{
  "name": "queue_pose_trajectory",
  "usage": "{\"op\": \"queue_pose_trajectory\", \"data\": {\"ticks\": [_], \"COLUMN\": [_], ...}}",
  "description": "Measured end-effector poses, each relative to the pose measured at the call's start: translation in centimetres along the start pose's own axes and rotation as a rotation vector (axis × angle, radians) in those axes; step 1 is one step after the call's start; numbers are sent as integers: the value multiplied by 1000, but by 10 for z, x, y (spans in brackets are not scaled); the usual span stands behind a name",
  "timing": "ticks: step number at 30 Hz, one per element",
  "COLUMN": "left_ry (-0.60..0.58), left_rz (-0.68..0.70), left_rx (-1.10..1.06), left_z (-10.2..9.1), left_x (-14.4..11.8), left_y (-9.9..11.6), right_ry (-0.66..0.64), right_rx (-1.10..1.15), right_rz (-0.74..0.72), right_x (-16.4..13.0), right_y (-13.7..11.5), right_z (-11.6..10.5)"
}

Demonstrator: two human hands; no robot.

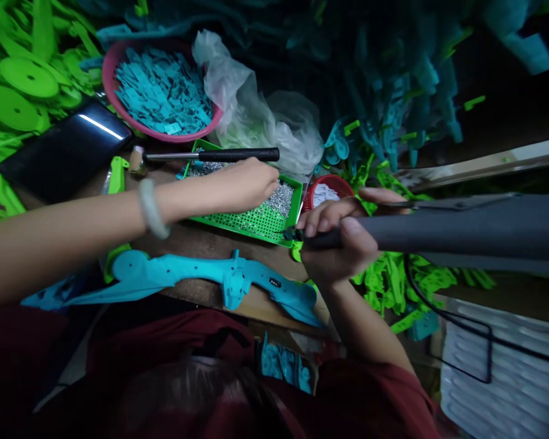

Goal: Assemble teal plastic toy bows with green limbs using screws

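Note:
My left hand (251,183), with a pale bangle on its wrist, is over the green perforated tray (242,228). Its fingers are curled down by the small silver screws (281,198); whatever they pinch is hidden. Wrapped around a long grey electric screwdriver (439,228) is my right hand (336,244). The tool lies level, its dark tip pointing left over the tray's right corner. Below the tray, a blue plastic toy bow part (201,268) lies across the table, apart from both hands.
A small hammer (238,155) rests across the tray's back edge. Behind stand a pink basin (114,100) of blue pieces and a clear plastic bag (242,91). A red basket (307,198) holds white pieces. A black tablet (68,152) lies left; green parts (388,286) are piled right.

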State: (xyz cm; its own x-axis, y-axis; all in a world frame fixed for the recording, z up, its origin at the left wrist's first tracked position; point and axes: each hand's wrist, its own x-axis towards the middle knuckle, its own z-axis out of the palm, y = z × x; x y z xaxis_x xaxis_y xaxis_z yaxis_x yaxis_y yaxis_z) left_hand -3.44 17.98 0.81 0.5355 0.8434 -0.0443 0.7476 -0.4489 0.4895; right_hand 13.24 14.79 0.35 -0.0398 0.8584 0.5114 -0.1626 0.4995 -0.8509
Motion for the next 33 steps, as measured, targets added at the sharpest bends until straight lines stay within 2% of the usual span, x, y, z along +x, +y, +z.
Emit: {"op": "queue_pose_trajectory", "data": {"ticks": [2, 4, 7, 9, 12, 14, 18, 20, 23, 25, 28, 30, 33], "left_ry": [36, -45, -107, -130, -303, -397, -457, -392, -64, 120, 235, 282, 271], "left_rz": [-21, -25, -25, -82, -98, -43, 15, -28, -116, -148, -119, -37, 199], "left_rx": [148, 247, 299, 280, 142, 21, -263, -397, -385, -266, -89, 9, 53], "left_z": [-1, 4, 14, 17, 16, 14, 23, 27, 19, 3, -14, -5, 43], "left_x": [-35, -68, -86, -74, -38, -13, 21, 29, 26, 8, -43, -85, -137], "left_y": [11, 20, 19, 10, -1, 1, 11, 10, 2, 0, 10, 25, 47], "right_ry": [-19, -60, -64, -27, 4, 3, 24, 52, 69, 48, -26, -74, -97], "right_rx": [23, 35, 6, -9, 2, -10, -77, -106, -98, -61, -15, 1, 43], "right_rz": [26, 53, 45, 8, -28, -32, -48, -57, -48, -13, 58, 89, 88], "right_x": [-3, -5, -3, 1, 5, 5, 3, 3, 1, -3, -11, -15, -16], "right_y": [12, 22, 26, 21, 11, 4, -6, -8, -2, 9, 30, 42, 54], "right_z": [5, 8, 10, 10, 11, 11, 5, 2, 3, 7, 13, 17, 20]}}
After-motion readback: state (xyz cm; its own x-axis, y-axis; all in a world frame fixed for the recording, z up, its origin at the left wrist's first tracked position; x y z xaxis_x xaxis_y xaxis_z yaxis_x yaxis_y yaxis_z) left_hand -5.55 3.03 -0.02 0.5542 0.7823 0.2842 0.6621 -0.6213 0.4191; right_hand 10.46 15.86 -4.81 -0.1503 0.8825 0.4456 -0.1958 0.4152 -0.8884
